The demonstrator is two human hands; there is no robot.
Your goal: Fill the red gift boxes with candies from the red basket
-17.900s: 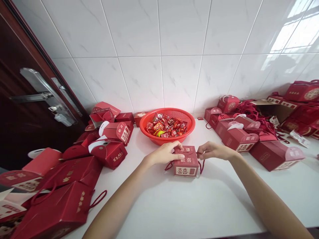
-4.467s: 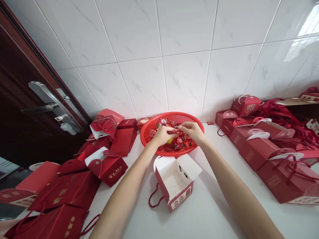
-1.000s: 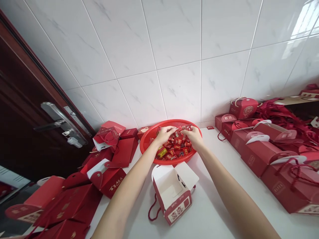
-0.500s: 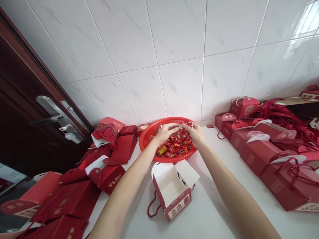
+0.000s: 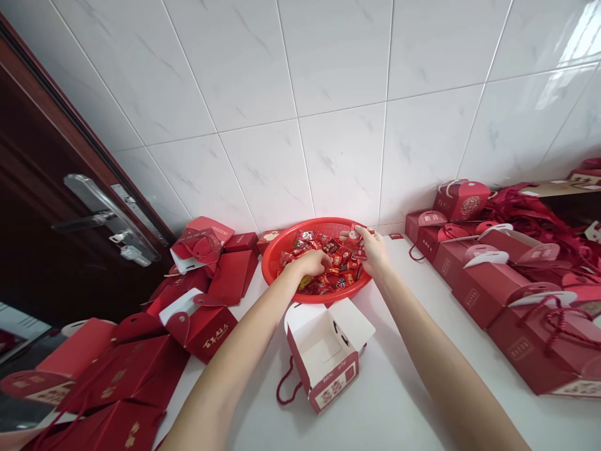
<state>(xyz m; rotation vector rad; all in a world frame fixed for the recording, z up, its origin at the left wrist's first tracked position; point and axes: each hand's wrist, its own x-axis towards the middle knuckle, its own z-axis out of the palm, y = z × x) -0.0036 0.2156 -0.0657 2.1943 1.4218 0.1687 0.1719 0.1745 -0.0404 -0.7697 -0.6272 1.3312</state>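
Note:
A red plastic basket [image 5: 268,266] holds many wrapped candies [image 5: 345,266], mostly in red wrappers. My left hand [image 5: 313,264] reaches down among them with its fingers curled; what its fingertips grip, if anything, is hidden. At the basket's right side my right hand [image 5: 372,248] is closed around red-wrapped candies [image 5: 355,236], held just above the pile. In front of the basket stands a gift box [image 5: 323,357], its white flaps spread, its inside bare, and a dark red cord handle at its left.
Red gift boxes [image 5: 136,369] crowd the left side near a dark door [image 5: 42,188]. More boxes [image 5: 498,288] line the right, with red ribbons [image 5: 521,216] behind them. A tiled wall [image 5: 342,156] rises behind the basket on the white table [image 5: 394,388].
My left hand has moved down and left of centre into the candies, away from my right hand. My right hand has shifted slightly right, holding candies. The open box stays put.

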